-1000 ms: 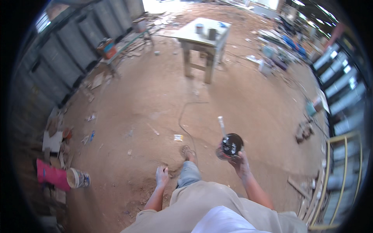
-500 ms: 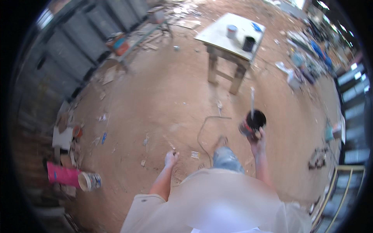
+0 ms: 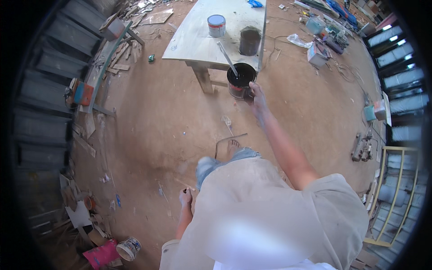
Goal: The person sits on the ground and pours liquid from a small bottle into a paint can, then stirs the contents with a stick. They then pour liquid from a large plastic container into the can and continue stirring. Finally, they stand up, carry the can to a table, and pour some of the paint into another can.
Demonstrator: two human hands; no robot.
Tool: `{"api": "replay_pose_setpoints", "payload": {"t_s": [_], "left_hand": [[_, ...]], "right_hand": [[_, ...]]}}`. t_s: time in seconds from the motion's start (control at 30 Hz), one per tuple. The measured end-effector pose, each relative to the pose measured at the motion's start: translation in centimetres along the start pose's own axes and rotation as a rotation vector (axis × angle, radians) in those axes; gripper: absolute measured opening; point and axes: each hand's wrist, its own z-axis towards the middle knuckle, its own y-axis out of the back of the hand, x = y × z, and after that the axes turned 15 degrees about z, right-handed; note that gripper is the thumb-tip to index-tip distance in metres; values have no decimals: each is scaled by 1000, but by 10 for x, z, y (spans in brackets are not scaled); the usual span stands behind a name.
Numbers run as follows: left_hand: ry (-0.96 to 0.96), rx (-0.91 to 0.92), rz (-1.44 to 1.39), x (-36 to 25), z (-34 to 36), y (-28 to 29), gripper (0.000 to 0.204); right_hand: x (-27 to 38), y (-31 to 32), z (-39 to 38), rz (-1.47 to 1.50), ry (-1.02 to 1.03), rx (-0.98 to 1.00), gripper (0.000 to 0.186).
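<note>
My right hand point(image 3: 255, 99) grips a dark can point(image 3: 237, 90) of black liquid, with a pale stirring stick point(image 3: 226, 57) standing tilted in it. The can is held out just before the front edge of a pale wooden table point(image 3: 182, 49). On the tabletop stand a lidded can with a red band point(image 3: 217, 29) and a dark cylindrical container point(image 3: 249, 43); a blue object point(image 3: 254, 4) lies at the back. My left hand point(image 3: 186, 196) hangs low beside my body, fingers curled; whether they hold anything I cannot make out.
A low bench point(image 3: 98, 78) with containers runs along the left wall. Boxes and debris point(image 3: 317, 56) lie at the back right. A yellow frame point(image 3: 384, 180) leans at the right. A pink sack point(image 3: 101, 254) and white bucket point(image 3: 128, 248) are at lower left. A dark cord crosses the dirt floor.
I have moved forward, so the table is much nearer. My right hand has risen forward with the can to the table's front edge. My left hand stays low, its fingers more curled.
</note>
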Motion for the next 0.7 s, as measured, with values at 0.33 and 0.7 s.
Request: {"api": "replay_pose_setpoints", "payload": {"t_s": [0.33, 0.7], "left_hand": [[-78, -38, -163, -177, 177, 94, 55], [-643, -214, -154, -517, 443, 286, 56]], "right_hand": [[-17, -63, 201, -17, 77, -190, 54], [-31, -84, 230, -22, 116, -397, 71]]}}
